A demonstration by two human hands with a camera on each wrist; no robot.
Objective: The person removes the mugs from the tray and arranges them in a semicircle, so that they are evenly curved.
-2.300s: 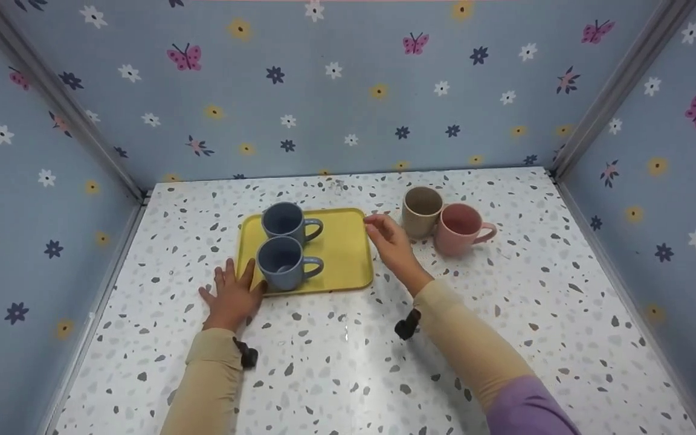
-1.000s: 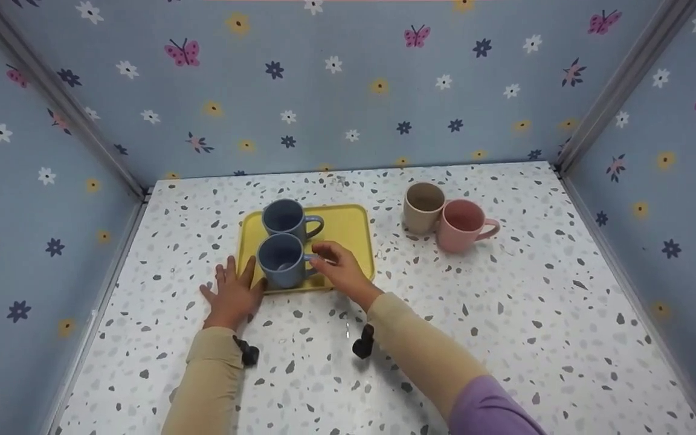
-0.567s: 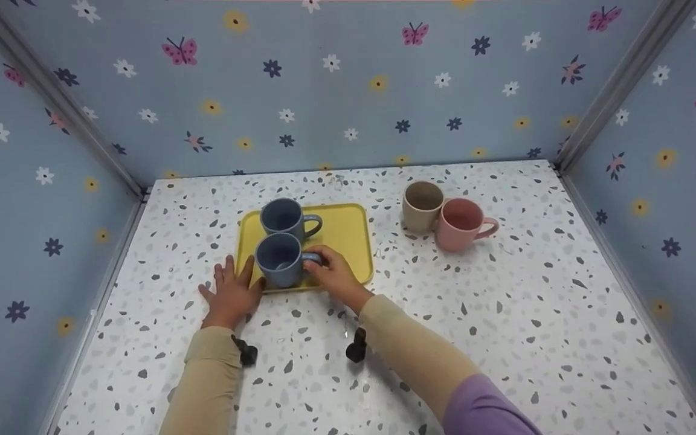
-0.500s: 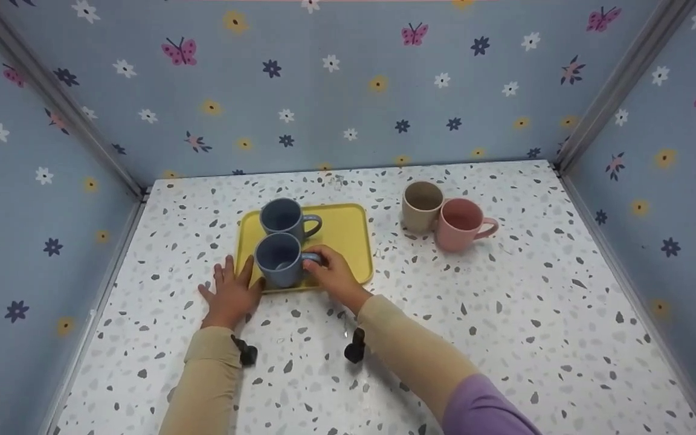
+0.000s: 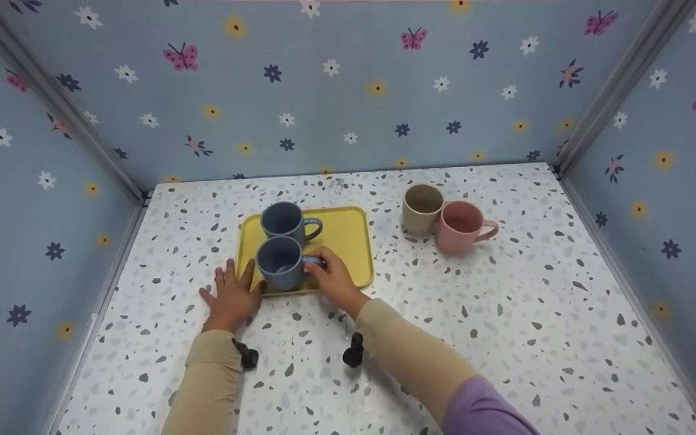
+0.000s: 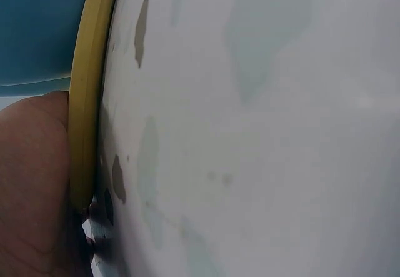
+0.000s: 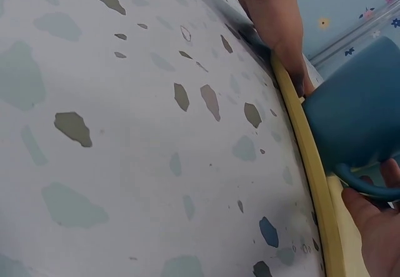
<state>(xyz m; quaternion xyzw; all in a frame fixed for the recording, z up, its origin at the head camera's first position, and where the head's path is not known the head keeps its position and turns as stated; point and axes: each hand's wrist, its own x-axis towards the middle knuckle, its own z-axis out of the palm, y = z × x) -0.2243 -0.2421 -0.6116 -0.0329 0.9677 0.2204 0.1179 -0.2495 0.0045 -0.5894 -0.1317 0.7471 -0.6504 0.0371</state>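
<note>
Two blue mugs stand upright on a yellow tray [image 5: 348,241], one behind the other at its left side. My right hand [image 5: 335,275] pinches the handle of the front blue mug [image 5: 281,272]; in the right wrist view the thumb and fingers [image 7: 361,205] close on that handle. The back blue mug [image 5: 280,219] is nearest to the wall, its handle pointing right. At the tray's front left corner my left hand [image 5: 231,299] lies with fingers spread, its thumb at the tray's rim. The left wrist view shows the hand [image 6: 31,177] against the yellow rim.
Right of the tray, a beige mug [image 5: 420,217] and a pink mug [image 5: 458,232] stand side by side on the speckled table [image 5: 505,338]. Patterned blue panels [image 5: 348,103] enclose the table at the back and both sides.
My right hand has moved left from the tray's right edge to the front blue mug and taken its handle. The left hand and all the mugs have stayed in place.
</note>
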